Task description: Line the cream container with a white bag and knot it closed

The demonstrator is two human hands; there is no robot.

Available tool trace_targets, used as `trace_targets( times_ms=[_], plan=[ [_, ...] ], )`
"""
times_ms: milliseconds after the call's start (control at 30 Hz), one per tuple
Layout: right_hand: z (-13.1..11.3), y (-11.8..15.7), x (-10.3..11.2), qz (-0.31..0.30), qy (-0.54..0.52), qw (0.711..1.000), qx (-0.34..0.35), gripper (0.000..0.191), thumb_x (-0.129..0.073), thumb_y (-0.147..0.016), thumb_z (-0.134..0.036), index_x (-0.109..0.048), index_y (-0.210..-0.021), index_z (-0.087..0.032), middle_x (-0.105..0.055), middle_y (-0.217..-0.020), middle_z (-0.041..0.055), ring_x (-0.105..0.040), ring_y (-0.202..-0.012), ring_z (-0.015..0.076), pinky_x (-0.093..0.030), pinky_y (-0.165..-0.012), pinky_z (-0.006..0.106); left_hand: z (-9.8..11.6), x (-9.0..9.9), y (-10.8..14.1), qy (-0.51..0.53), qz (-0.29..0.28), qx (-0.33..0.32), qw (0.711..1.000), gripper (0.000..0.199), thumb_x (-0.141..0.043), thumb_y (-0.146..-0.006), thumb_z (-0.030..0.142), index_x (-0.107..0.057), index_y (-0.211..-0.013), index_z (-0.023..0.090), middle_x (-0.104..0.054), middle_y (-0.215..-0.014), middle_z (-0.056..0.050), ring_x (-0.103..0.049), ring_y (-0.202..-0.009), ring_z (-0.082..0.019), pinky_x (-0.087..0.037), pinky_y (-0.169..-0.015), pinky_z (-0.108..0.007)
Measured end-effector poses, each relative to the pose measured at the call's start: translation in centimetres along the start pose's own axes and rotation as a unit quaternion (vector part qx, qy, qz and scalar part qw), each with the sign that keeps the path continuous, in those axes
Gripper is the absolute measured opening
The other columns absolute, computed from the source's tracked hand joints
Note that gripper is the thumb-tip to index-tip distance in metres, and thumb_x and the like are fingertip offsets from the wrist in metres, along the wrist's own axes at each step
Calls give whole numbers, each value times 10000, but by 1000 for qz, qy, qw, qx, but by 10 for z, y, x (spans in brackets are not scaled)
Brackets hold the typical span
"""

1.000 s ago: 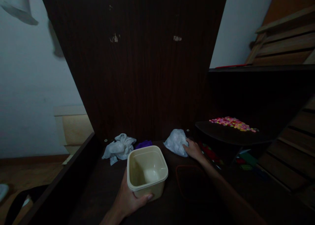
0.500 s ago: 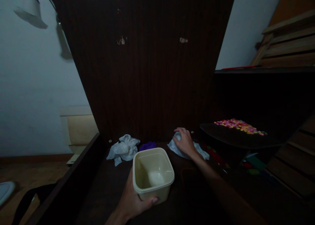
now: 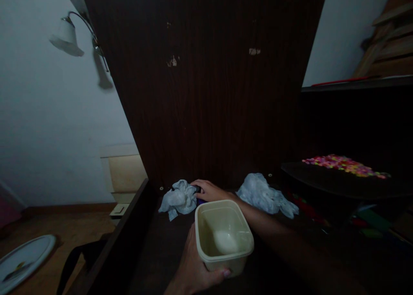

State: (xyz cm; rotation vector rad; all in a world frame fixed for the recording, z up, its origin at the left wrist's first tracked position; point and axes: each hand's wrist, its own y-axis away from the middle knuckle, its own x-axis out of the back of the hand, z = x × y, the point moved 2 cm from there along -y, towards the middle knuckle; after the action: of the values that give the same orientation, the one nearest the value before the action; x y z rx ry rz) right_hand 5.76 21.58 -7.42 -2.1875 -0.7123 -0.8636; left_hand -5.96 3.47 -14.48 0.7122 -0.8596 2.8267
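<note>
My left hand (image 3: 201, 265) grips a cream plastic container (image 3: 222, 258) by its near left side, thumb across the front. The container is squarish, tilted toward me, and nothing shows inside it. Beyond its rim, my right hand (image 3: 211, 191) reaches left, fingers curled with a small dark thing between fingertips and thumb that I cannot make out. Just under that hand a bit of purple material (image 3: 200, 201) shows, mostly hidden. Left of the fingertips lies a crumpled whitish plastic bag (image 3: 179, 200). A second crumpled bag (image 3: 263, 196) lies right of my right forearm.
A dark wooden panel (image 3: 213, 92) rises behind, with a low side board (image 3: 125, 234) on the left. On the right, a dark shelf (image 3: 309, 181) carries many small colourful pieces (image 3: 346, 165). A wall lamp (image 3: 66, 36) hangs upper left; a white oval object (image 3: 29, 254) is on the floor.
My right hand has left the right-hand bag and moved left to the purple material beside the left bag. The container stays in my left hand. The view has shifted left.
</note>
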Motion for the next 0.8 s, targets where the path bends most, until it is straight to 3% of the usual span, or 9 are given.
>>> trace_targets(
  times_ms=[133,300,500,667,800],
  plan=[
    [0,-14,-13,-37,23,999,-4,273,-683,-936,-275,-653,-1191,-180,-666,-1222,87,-655,-1086,228,-552,-948,439,6,2,-3,21,-5,-24,999,1055,-754,-667,738,-408,-1506,200,-645,-1253,-177,-643,-1147,-388,-505,-1022,-567],
    [-4,-23,-4,-43,24,998,-31,199,-655,-963,-344,-676,-1002,-149,-696,-994,39,-680,-883,174,-579,-814,367,6,2,-2,7,-4,-37,999,1058,-760,-672,732,-404,-1503,182,-616,-1293,-189,-620,-1184,-392,-471,-1055,-572],
    [-27,-23,56,85,-31,994,-59,115,-652,-883,-193,-748,-848,-141,-744,-793,27,-667,-757,159,-503,-744,289,8,4,-2,-11,-8,-32,999,1016,-771,-681,689,-423,-1490,182,-619,-1311,-190,-620,-1193,-395,-483,-1052,-580],
    [-46,-12,112,210,-94,970,-85,245,-620,-848,-250,-704,-634,-165,-707,-645,11,-610,-649,139,-446,-651,251,16,12,-4,-59,-15,-6,998,985,-806,-653,637,-467,-1470,203,-605,-1351,-192,-622,-1194,-407,-501,-1038,-589],
    [-55,1,141,275,-170,939,-118,286,-599,-860,-343,-659,-638,-174,-674,-601,10,-557,-515,120,-410,-496,226,23,15,-6,-81,-30,10,996,907,-811,-659,596,-525,-1421,195,-622,-1333,-180,-624,-1204,-398,-511,-1046,-568]
  ],
)
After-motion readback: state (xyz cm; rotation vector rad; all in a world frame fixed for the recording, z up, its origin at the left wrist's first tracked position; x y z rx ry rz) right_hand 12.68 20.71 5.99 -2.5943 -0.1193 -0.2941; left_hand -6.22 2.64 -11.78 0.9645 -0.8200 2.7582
